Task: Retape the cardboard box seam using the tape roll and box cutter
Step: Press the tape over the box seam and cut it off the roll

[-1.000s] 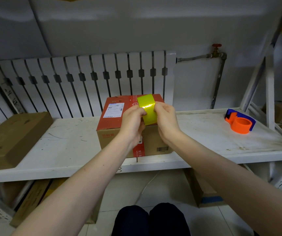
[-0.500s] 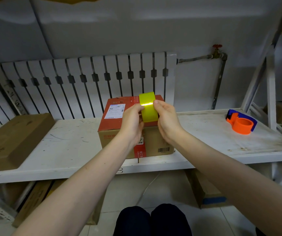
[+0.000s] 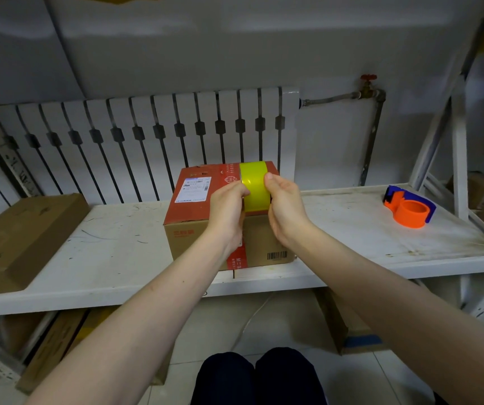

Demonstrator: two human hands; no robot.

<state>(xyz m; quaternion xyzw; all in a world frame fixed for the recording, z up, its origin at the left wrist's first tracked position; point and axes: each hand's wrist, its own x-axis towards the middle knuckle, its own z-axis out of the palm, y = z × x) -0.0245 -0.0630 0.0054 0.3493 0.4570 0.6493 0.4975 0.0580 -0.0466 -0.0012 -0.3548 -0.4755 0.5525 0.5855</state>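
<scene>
Dark trousers (image 3: 258, 378) show at the bottom, so the person sits close before the shelf board (image 3: 112, 258). Above its front edge, the left hand (image 3: 226, 209) and the right hand (image 3: 286, 209) both close on the yellow tape roll (image 3: 253, 187), one on each side, thumbs on the outer band. I judge this hold serves to find the free tape end (no loose end is visible yet). The roll is in the air, in front of the red top of the cardboard box (image 3: 205, 209), which stands at the board's front edge. Room is free left and right of the box. An orange tape dispenser (image 3: 408, 210) lies well apart to the right; a flat carton (image 3: 21, 238) lies left. I see no box cutter.
</scene>
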